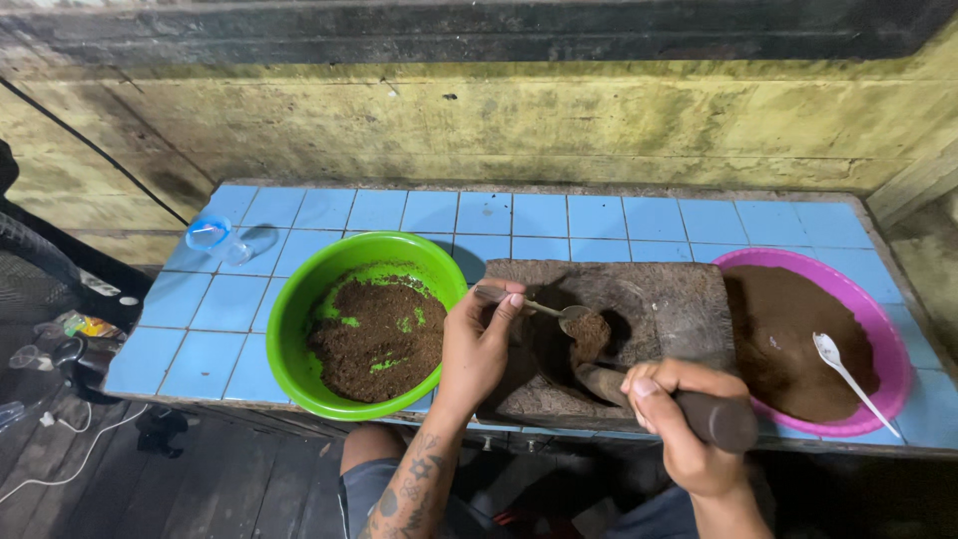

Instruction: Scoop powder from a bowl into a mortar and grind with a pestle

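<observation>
Two hands at a stone mortar on a blue-tiled counter.

Nearest us, we log the right hand [687,424] clenched round a dark pestle [699,411], its tip down in the hollow of the stone mortar [669,309]. Just left, the left hand [477,344] pinches a metal spoon [559,311], its bowl heaped with brown powder over that hollow. Left of the mortar we note a green bowl [299,319] of coarse brown grounds; right of it, a pink bowl [878,319] of finer brown powder with a white plastic spoon [843,369] lying in it. Farther left on the blue-tiled counter [559,215] lies a clear plastic cup [222,240], tipped on its side.
</observation>
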